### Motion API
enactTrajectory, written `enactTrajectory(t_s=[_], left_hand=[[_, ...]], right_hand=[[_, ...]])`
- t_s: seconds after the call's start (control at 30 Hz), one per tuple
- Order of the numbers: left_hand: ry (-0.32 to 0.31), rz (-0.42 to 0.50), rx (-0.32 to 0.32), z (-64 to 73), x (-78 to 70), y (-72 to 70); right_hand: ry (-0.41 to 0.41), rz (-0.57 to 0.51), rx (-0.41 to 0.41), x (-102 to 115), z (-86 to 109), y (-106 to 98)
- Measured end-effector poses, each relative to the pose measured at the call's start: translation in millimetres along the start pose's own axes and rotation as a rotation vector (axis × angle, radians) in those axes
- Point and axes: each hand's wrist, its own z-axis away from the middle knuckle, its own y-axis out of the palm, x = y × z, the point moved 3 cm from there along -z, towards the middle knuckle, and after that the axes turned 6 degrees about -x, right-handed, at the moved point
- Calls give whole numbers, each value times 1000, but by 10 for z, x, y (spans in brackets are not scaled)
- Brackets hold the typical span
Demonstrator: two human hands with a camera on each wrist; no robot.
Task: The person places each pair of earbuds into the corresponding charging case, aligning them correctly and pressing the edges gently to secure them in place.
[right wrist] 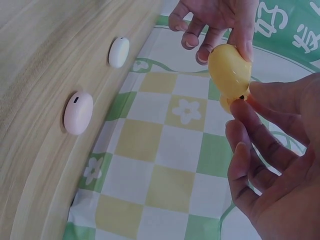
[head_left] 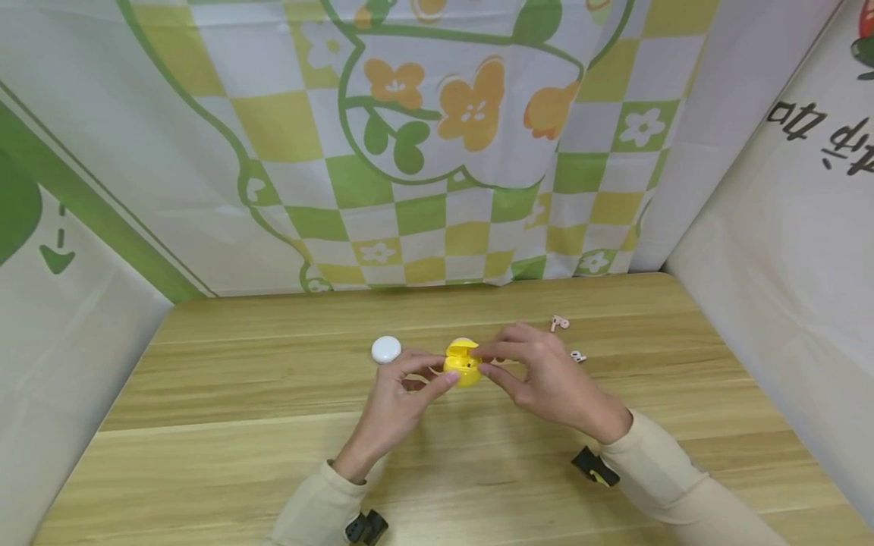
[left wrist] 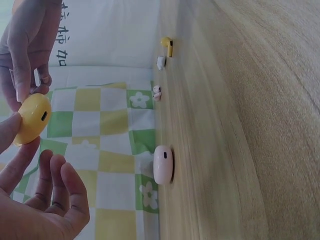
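Over the table, my left hand (head_left: 391, 406) holds a small rounded yellow earbud case (head_left: 467, 377) between thumb and fingers, its lid raised. My right hand (head_left: 554, 379) reaches in from the other side with thumb and index finger at the case's opening. In the right wrist view these fingertips pinch a small yellow earbud with a dark spot (right wrist: 242, 97), mostly hidden by the fingers. The case's outer shell (left wrist: 34, 119) shows a dark slot in the left wrist view. Another yellow earbud (left wrist: 167, 46) lies on the table, covered by my right hand in the head view.
A white earbud case (head_left: 386, 349) lies on the wooden table (head_left: 239, 455), left of the hands. Behind the yellow case is a pink case (right wrist: 78, 113). Pink earbuds (head_left: 560, 323) and white earbuds (head_left: 578, 356) lie to the right. A checked cloth (head_left: 423, 212) hangs along the back edge.
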Motion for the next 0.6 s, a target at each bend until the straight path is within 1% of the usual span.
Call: enactTrajectory(t_s=[0.17, 0.3, 0.43, 0.6], left_hand=[[-3, 3, -5, 3, 2, -8], [-13, 0, -19, 3, 6, -31], [-14, 13, -35, 3, 8, -56], [-13, 27, -44, 3, 23, -77]], right_hand=[[-7, -7, -12, -16, 16, -4], [-5, 17, -28, -55, 48, -35], [-5, 48, -40, -119, 107, -80], [-14, 61, -56, -209, 189, -117]])
